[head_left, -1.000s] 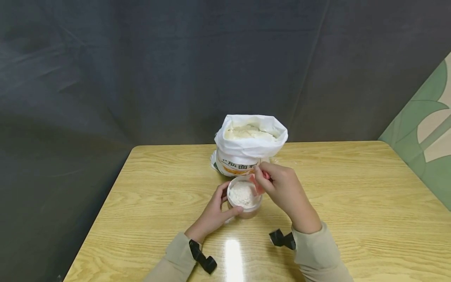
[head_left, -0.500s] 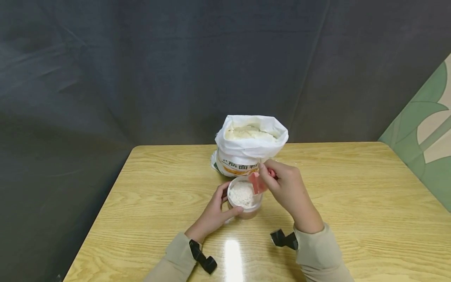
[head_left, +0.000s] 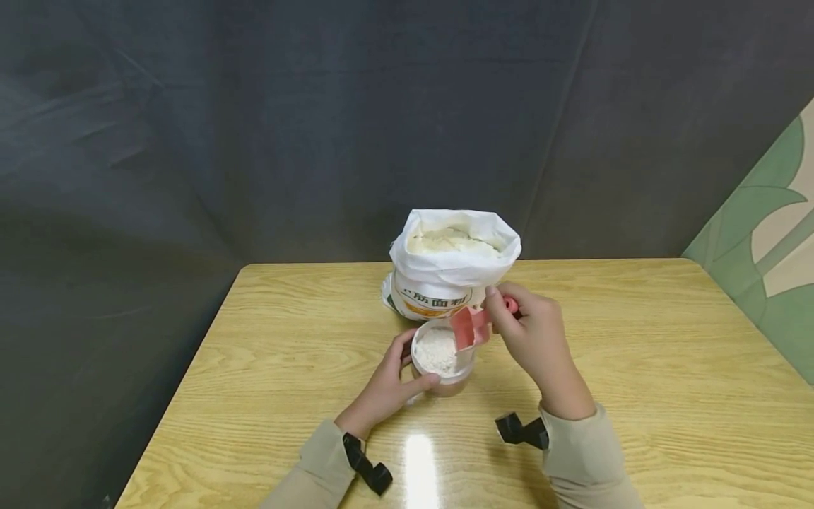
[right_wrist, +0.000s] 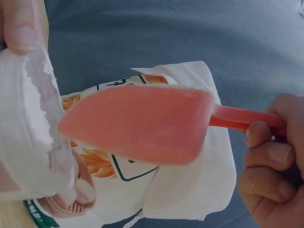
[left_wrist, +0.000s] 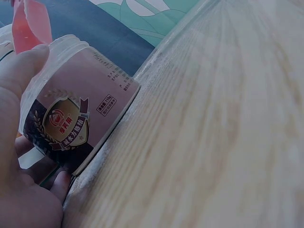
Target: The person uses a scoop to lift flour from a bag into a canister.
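Observation:
My left hand grips a round plastic jar with a pink printed label, its thumb at the rim and fingers around the far side. White flour fills much of the jar. In my right hand is the handle of a red scoop, fingers curled round it. The scoop's blade is tilted at the jar's right rim, its tip over the opening in the head view. Just behind the jar stands an open white flour bag, rolled down at the top, with flour inside.
The wooden table bears the bag and the jar. A dark curtain hangs behind its far edge. A green patterned panel stands at the right. Some white powder lies by the jar's base.
The right hand and scoop have shifted right and slightly up, so more of the scoop's blade shows out of the jar. The left hand, jar and bag stay in place.

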Tool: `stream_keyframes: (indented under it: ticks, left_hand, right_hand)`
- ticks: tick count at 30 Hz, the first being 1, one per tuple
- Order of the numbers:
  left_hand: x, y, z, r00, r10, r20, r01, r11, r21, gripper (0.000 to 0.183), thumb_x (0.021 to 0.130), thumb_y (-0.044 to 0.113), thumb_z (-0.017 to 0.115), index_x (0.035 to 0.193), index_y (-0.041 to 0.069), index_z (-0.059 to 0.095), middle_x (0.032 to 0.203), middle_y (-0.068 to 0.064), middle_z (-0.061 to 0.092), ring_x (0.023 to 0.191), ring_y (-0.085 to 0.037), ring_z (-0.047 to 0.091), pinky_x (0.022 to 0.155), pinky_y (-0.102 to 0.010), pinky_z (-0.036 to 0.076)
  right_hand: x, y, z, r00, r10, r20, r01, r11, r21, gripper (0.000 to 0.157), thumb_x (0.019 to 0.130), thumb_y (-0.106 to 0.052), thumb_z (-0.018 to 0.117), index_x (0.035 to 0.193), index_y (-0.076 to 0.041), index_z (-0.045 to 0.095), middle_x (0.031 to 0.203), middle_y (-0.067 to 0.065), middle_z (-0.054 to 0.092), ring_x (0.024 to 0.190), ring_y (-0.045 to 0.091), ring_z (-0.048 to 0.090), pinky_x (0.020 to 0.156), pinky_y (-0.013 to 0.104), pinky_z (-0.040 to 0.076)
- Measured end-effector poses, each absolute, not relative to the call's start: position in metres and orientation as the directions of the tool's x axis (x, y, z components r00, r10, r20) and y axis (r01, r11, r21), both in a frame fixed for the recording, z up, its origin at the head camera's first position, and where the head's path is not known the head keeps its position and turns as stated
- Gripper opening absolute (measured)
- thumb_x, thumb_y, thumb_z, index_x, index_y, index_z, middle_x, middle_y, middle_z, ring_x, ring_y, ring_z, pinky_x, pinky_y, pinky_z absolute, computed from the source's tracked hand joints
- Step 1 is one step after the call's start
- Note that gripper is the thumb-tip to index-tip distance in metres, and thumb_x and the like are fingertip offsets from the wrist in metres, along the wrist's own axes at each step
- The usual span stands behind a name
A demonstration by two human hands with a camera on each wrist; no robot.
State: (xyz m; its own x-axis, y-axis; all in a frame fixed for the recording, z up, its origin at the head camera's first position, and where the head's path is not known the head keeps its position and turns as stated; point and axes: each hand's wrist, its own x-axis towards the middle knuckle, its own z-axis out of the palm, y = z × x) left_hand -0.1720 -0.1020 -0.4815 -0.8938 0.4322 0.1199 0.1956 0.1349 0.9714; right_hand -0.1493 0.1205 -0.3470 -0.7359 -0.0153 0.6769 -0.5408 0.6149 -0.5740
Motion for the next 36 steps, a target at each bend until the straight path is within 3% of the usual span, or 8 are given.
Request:
stream_keyframes:
  ticks: [7, 17, 23, 28, 36]
  left_hand:
    - [-0.174, -0.102, -0.481, -0.894, 0.43, 0.128, 0.204, 0.136, 0.97, 0.081, 0.091, 0.026, 0.079, 0.155, 0.012, 0.031, 0.156, -0.009, 0.038, 0.142, -0.023, 0.039, 0.118, -0.04, 0.034]
    - [-0.175, -0.103, -0.48, -0.891, 0.432, 0.14, 0.21, 0.119, 0.97, 0.082, 0.091, 0.029, 0.079, 0.155, 0.013, 0.031, 0.155, -0.009, 0.038, 0.142, -0.024, 0.039, 0.118, -0.039, 0.035]
    - [-0.173, -0.103, -0.479, -0.894, 0.43, 0.126, 0.197, 0.125, 0.972, 0.082, 0.09, 0.028, 0.079, 0.155, 0.012, 0.031, 0.155, -0.01, 0.039, 0.142, -0.024, 0.04, 0.118, -0.04, 0.035]
    - [-0.173, -0.104, -0.481, -0.892, 0.432, 0.132, 0.202, 0.121, 0.972, 0.081, 0.091, 0.025, 0.078, 0.155, 0.011, 0.031, 0.155, -0.011, 0.04, 0.141, -0.025, 0.041, 0.117, -0.043, 0.035]
    - [-0.172, -0.104, -0.485, -0.884, 0.447, 0.136, 0.209, 0.117, 0.971, 0.079, 0.092, 0.024, 0.077, 0.155, 0.012, 0.031, 0.154, -0.011, 0.04, 0.14, -0.027, 0.041, 0.116, -0.043, 0.036]
  right_hand:
    - [-0.148, 0.122, -0.342, -0.76, 0.11, 0.64, -0.493, 0.544, -0.679, 0.025, 0.099, -0.003, 0.061, 0.075, -0.002, 0.069, 0.058, 0.0, 0.057, 0.051, 0.007, 0.049, 0.044, 0.015, 0.037]
    - [-0.146, 0.122, -0.332, -0.788, 0.249, 0.563, -0.452, 0.387, -0.804, 0.032, 0.103, -0.01, 0.057, 0.077, 0.002, 0.071, 0.054, -0.005, 0.056, 0.046, 0.005, 0.048, 0.042, 0.015, 0.037]
    - [-0.143, 0.122, -0.33, -0.79, 0.304, 0.533, -0.458, 0.288, -0.841, 0.034, 0.103, -0.011, 0.055, 0.077, 0.005, 0.069, 0.054, -0.003, 0.057, 0.044, 0.005, 0.047, 0.04, 0.015, 0.036]
    - [-0.14, 0.117, -0.327, -0.82, 0.326, 0.47, -0.455, 0.125, -0.882, 0.035, 0.103, -0.012, 0.056, 0.077, 0.009, 0.066, 0.053, 0.003, 0.058, 0.042, 0.006, 0.046, 0.038, 0.015, 0.034]
    - [-0.138, 0.114, -0.319, -0.819, 0.375, 0.433, -0.458, 0.024, -0.888, 0.034, 0.103, -0.01, 0.055, 0.075, 0.005, 0.068, 0.052, 0.005, 0.056, 0.04, 0.007, 0.043, 0.038, 0.015, 0.033]
